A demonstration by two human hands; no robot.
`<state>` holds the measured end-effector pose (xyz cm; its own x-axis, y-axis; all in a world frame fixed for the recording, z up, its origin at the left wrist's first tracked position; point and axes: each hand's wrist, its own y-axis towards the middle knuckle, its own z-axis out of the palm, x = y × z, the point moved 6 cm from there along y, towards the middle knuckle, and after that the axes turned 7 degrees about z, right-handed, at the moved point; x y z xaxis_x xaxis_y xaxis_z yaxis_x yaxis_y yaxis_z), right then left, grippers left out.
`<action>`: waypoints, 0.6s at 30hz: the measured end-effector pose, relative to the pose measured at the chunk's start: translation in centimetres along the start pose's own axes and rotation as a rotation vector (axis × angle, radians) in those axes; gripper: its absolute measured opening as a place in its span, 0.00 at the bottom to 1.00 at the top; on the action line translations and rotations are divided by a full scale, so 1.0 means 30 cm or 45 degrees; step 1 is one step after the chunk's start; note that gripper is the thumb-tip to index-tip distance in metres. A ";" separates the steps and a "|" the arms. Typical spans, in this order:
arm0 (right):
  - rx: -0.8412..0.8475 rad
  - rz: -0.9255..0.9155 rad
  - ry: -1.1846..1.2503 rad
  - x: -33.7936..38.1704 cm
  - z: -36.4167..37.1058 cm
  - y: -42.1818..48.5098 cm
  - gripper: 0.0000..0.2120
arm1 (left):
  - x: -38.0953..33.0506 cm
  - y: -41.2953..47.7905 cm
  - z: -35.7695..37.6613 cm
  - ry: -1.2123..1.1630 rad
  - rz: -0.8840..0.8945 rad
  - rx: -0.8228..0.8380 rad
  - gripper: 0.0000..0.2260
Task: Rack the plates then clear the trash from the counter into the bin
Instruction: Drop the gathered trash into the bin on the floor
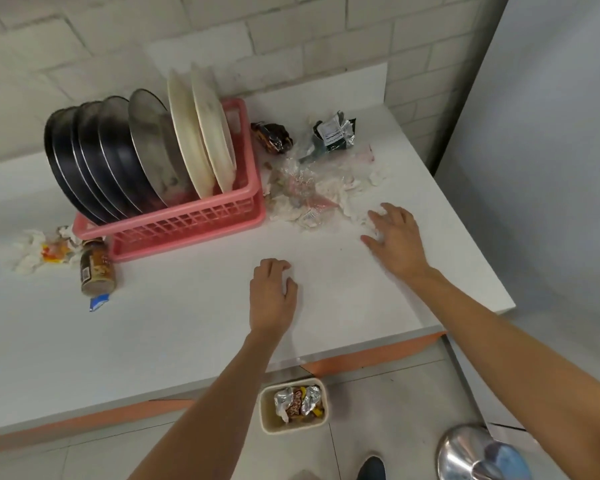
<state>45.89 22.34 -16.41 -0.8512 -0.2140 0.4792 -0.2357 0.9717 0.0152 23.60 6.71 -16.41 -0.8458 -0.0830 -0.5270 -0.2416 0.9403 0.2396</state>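
Seven plates [142,150] stand on edge in one pink rack [194,225]: four dark, one grey metal and two cream, as far as the overlap lets me count. Two hands are over the white counter [174,341]. The right hand [395,237] has its fingers spread, fingertips touching the tissue-and-plastic pile [312,195], which lies at its 10 o'clock. Two foil wrappers [333,136] sit at 12 o'clock of the pile. The left hand [272,292] rests loosely curled and holds nothing. One jar [97,271] lies at its 9 o'clock, and one bin [262,407] is on the floor at its 6 o'clock.
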 end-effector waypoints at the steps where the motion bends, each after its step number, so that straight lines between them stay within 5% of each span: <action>1: -0.080 -0.048 0.074 -0.001 -0.003 -0.009 0.20 | 0.001 0.004 0.003 0.012 0.003 0.000 0.12; 6: -0.166 -0.204 0.290 -0.008 -0.005 -0.057 0.09 | -0.004 0.007 0.004 0.025 0.002 -0.025 0.12; 13: -0.186 0.105 0.810 -0.032 0.006 -0.122 0.13 | -0.007 0.033 -0.011 -0.071 -0.110 -0.040 0.12; 18: -0.156 0.146 0.766 -0.019 0.008 -0.117 0.11 | -0.209 0.224 -0.083 -0.029 0.285 -0.135 0.18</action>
<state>47.09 19.03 -16.95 -0.4464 -0.0487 0.8935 -0.0726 0.9972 0.0181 26.10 12.73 -9.46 -0.8733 0.1318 -0.4690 -0.0992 0.8944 0.4360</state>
